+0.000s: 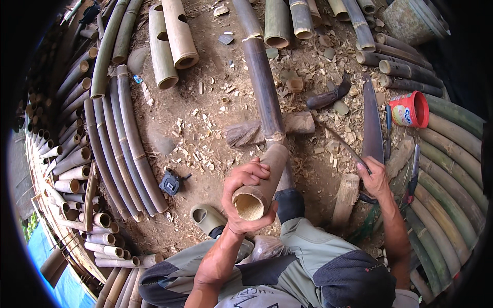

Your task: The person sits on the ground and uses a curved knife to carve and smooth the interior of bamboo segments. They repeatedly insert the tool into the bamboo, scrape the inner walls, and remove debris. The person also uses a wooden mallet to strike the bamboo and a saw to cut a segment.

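My left hand (250,192) is wrapped around the near end of a short bamboo tube (271,165). The tube's open mouth faces up toward me and shows a pale inside. Its far end overlaps a long dark bamboo pole (263,87), which rests across a rough log (244,132); whether they touch cannot be made out. On the right, my right hand (375,177) is closed on a thin curved blade (345,145) pointing up and left. Its grip is hidden in my fingers. Right beside that hand lies a broad, tapering saw-like blade (373,120).
Bamboo poles (126,143) lie at left, beside stacked tubes (72,172). Green poles (447,205) line the right, near a red tub (409,110). A wooden stump (345,200) stands by my knee. A tape measure (172,182) lies on the chip-strewn ground.
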A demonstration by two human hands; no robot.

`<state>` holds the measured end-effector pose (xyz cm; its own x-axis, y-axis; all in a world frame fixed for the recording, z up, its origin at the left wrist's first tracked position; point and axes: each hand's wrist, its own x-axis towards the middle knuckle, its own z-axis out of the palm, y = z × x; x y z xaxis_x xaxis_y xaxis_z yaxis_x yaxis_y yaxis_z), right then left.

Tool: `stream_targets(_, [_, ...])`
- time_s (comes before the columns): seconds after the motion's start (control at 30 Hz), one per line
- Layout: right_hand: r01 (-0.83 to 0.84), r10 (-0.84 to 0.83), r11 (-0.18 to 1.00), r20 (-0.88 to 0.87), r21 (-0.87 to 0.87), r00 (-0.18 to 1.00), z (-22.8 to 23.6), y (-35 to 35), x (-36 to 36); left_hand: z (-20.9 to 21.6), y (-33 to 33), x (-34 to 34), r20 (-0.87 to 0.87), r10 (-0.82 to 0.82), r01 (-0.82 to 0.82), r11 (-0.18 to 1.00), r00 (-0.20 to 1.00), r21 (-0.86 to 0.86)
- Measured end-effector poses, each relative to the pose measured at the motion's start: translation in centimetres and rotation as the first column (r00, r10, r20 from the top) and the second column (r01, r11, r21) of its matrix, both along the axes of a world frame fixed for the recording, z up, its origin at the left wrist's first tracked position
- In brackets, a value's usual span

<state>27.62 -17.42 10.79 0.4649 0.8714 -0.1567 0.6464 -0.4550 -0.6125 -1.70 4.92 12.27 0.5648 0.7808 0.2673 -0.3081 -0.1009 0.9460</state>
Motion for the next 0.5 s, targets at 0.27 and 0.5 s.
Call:
stream_targets(0.27, [-0.601,0.616,0.787,0.234,-0.142,0.752,3.1,6.4,1.2,0.0,-0.5,0.4,0.013,-0.005,0.005,1.000,1.000,-0.022])
stream_targets(0.5, [-0.558,0.622,0.779,0.244,-0.285,0.744,-2.3,4.3,5.7,0.8,1.1,-1.0,-0.143,0.056,-0.078,0.985,0.988,-0.154])
